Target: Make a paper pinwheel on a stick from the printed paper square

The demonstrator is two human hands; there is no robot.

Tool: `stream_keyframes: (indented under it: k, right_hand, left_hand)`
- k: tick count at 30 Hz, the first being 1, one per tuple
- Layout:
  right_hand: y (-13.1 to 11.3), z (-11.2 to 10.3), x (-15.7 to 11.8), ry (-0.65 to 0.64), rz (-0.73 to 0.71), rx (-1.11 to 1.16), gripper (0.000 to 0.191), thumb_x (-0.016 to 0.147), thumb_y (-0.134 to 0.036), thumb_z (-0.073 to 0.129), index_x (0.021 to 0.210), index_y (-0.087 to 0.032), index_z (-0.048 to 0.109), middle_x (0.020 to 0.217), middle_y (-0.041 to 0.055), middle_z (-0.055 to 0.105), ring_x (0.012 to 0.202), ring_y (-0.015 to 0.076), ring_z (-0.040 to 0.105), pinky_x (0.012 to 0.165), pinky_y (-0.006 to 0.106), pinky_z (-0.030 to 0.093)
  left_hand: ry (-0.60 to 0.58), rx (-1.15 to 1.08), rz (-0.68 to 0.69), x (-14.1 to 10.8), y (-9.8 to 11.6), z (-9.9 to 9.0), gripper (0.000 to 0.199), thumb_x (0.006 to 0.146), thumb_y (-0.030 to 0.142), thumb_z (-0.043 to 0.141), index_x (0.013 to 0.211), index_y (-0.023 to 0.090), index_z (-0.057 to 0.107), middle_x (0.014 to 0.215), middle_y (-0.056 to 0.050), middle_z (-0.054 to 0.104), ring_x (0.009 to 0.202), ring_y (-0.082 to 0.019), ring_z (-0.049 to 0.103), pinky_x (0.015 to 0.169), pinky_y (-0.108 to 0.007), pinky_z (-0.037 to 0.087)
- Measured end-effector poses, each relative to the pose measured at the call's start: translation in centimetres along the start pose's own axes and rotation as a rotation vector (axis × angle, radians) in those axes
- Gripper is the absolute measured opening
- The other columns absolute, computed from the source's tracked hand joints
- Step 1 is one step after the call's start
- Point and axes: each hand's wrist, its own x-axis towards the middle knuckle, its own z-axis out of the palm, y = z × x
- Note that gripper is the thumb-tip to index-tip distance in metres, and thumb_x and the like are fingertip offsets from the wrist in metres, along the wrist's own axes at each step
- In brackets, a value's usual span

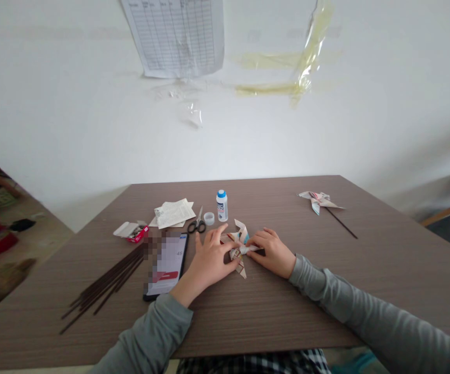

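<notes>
1. Folded paper pinwheel point(243, 250) near the middle of the counter point(287, 322), between the two hands, touched by both. Printed blades spread around a twisted white centre.
2. Right hand point(274, 253): grip closed on the pinwheel's right-hand blade, fingers curled over the paper. A short dark piece shows just below the fingers, too covered to identify.
3. Left hand point(209, 259): thumb and forefinger at the pinwheel's left side, other fingers spread. Cannot tell whether this grip is pinching or only steadying.
4. Beyond the left hand: black-handled scissors point(197, 224), a small clear cap point(209, 218) just beside them, then an upright white bottle point(222, 205) with blue top.
5. Left of the left hand: phone point(168, 265), dark sticks point(110, 280) fanned out, open red box point(133, 231), printed papers point(173, 213).
6. Far right: a second pinwheel point(318, 200) on a dark stick point(342, 223), lying flat, well apart.
</notes>
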Motion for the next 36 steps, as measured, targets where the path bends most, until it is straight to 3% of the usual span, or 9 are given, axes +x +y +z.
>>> stream_keyframes:
  k: [5, 14, 22, 30, 36]
  right_hand:
    - [-0.1, -0.1, 0.0, -0.011, 0.013, 0.002, 0.010, 0.114, -0.025, 0.090, 0.122, -0.029, 0.093, 0.108, 0.0044, 0.090, 0.102, 0.0283, 0.086, 0.136, 0.064, 0.059]
    - [-0.1, -0.2, -0.1, -0.005, 0.008, -0.007, 0.010, 0.114, -0.027, 0.089, 0.123, -0.029, 0.093, 0.110, 0.0057, 0.092, 0.104, 0.0293, 0.088, 0.138, 0.065, 0.061]
    - [0.2, -0.2, -0.1, -0.008, 0.009, -0.002, 0.008, 0.115, -0.031, 0.089, 0.122, -0.030, 0.093, 0.110, 0.0065, 0.092, 0.104, 0.0308, 0.089, 0.137, 0.067, 0.062]
    - [0.3, -0.3, -0.1, -0.033, 0.018, 0.020, 0.010, 0.114, -0.029, 0.092, 0.124, -0.029, 0.093, 0.110, 0.0063, 0.091, 0.105, 0.0304, 0.088, 0.137, 0.066, 0.060]
    - [0.6, 0.0, -0.1, -0.005, -0.008, 0.029, 0.007, 0.114, -0.029, 0.092, 0.122, -0.030, 0.092, 0.109, 0.0041, 0.091, 0.103, 0.0278, 0.087, 0.136, 0.062, 0.061]
  left_hand:
    - [0.021, 0.001, -0.003, -0.1, -0.5, 0.2, 0.033, 0.108, 0.037, 0.103, 0.140, 0.045, 0.104, 0.199, -0.012, 0.065, 0.185, -0.058, 0.059, 0.151, -0.104, 0.029]
    - [0.019, -0.005, -0.021, -0.3, -0.7, -0.3, 0.024, 0.109, 0.040, 0.104, 0.133, 0.038, 0.103, 0.200, -0.014, 0.064, 0.184, -0.058, 0.058, 0.150, -0.104, 0.033]
    - [0.090, -0.003, -0.018, -0.3, -1.7, 0.2, 0.045, 0.101, 0.044, 0.110, 0.143, 0.036, 0.099, 0.198, -0.019, 0.064, 0.178, -0.059, 0.063, 0.148, -0.102, 0.038]
    - [0.043, 0.024, -0.106, -0.4, -0.9, -0.4, 0.053, 0.103, 0.053, 0.108, 0.153, 0.038, 0.098, 0.201, -0.019, 0.061, 0.183, -0.061, 0.059, 0.149, -0.102, 0.037]
    - [0.063, 0.076, -0.112, -0.6, -1.1, -0.1, 0.058, 0.104, 0.059, 0.106, 0.157, 0.038, 0.094, 0.200, -0.018, 0.062, 0.181, -0.057, 0.061, 0.151, -0.093, 0.041]
